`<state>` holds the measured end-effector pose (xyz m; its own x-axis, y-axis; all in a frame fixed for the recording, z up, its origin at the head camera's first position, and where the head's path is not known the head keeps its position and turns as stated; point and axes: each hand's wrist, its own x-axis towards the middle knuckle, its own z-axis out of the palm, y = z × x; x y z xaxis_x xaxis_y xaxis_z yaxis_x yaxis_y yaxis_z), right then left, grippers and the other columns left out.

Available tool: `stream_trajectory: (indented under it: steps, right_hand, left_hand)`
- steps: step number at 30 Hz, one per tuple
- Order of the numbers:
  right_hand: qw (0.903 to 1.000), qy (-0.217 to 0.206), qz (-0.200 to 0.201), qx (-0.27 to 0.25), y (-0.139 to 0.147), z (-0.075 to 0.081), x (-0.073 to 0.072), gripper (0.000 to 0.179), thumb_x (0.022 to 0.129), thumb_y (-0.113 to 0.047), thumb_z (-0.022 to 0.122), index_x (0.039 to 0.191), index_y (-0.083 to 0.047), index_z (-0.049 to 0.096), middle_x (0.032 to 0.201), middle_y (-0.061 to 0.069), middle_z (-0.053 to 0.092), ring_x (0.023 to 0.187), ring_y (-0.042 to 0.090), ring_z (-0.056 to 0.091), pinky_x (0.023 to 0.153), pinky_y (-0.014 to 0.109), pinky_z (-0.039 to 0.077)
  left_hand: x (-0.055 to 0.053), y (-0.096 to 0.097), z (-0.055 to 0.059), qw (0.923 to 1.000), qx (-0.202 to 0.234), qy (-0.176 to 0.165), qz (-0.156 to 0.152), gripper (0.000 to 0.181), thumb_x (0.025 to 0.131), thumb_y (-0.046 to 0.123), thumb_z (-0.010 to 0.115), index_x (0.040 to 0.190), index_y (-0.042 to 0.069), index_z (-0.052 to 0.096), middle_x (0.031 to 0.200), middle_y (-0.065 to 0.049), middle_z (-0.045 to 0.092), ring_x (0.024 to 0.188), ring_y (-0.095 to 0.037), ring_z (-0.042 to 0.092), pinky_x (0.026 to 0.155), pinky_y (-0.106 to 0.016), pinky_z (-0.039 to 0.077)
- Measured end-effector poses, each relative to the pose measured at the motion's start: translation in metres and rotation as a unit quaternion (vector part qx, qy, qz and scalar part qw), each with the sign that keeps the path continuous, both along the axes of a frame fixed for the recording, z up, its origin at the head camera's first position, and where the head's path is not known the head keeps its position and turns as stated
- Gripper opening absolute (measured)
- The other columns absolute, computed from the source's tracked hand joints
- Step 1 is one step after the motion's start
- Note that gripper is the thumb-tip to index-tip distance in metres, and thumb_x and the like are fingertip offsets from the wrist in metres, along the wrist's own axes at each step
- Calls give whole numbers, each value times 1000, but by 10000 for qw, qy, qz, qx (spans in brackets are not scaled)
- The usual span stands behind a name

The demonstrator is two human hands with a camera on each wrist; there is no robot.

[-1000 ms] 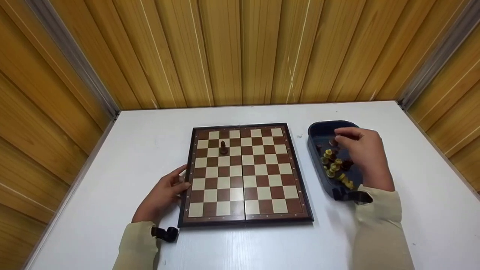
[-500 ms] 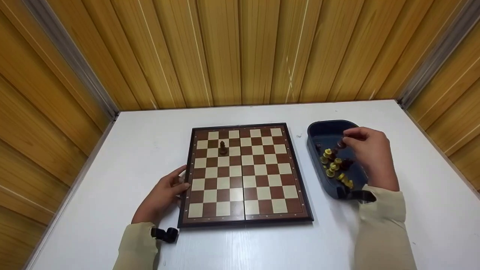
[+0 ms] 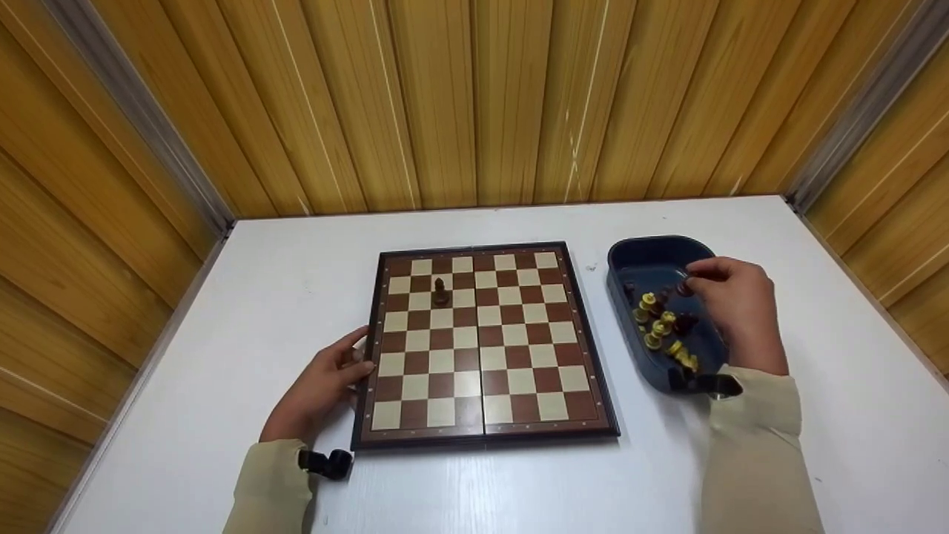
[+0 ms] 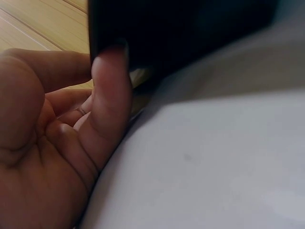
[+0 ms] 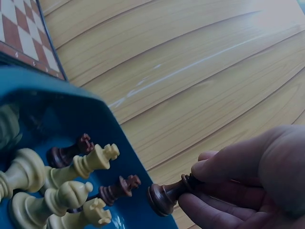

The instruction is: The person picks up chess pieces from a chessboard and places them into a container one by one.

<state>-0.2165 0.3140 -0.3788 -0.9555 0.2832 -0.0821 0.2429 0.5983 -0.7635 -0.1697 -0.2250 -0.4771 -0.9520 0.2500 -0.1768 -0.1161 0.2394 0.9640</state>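
Note:
My right hand [image 3: 741, 311] pinches a dark brown chess piece [image 5: 164, 198] between thumb and fingers, its wide base showing and its top hidden in the fingers. The piece hangs at the right side of a dark blue tray [image 3: 643, 251]. Inside lie cream pieces, among them a bishop [image 5: 66, 196], and dark ones such as a king [image 5: 119, 188]. My left hand [image 3: 319, 386] rests against the left edge of a folding chessboard [image 3: 493, 341], thumb and index finger touching its dark side. On the board's far left part stands one dark bishop [image 3: 441, 293].
The board and tray stand side by side on a white table [image 3: 185, 371], a narrow strip between them. Wood-look panels [image 3: 474, 104] close off the back and both sides. Black camera straps [image 3: 326, 463] are round both wrists.
My right hand has moved a little to the right with the dark chess piece, from over the tray's middle to its right side. The left hand and board stay put.

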Motion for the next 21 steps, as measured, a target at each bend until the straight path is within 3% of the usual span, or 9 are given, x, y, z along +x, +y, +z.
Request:
stream_trajectory:
  steps: [8,16,21]
  right_hand:
    - [9999,-18,-20,157,4,-8,-4,31,97,-19,56,125,-7,62,123,15,61,115,29,54,90,34,47]
    - [9998,-132,80,123,6,-10,-4,31,96,-18,57,125,-6,62,124,18,61,119,33,53,98,44,45]
    - [9997,-181,154,66,7,-13,-4,31,97,-17,56,125,-6,62,126,18,60,121,33,52,96,42,45]
  left_hand:
    - [1,0,2,9998,-215,49,-8,66,95,10,60,153,14,28,99,-12,55,77,-16,62,60,-33,57]
    - [1,1,0,9999,-122,6,94,64,96,11,59,153,16,30,99,-12,55,76,-17,62,59,-34,57]
    - [0,1,-1,9998,-95,-52,180,64,95,11,59,152,17,31,99,-11,56,76,-17,62,60,-34,57]
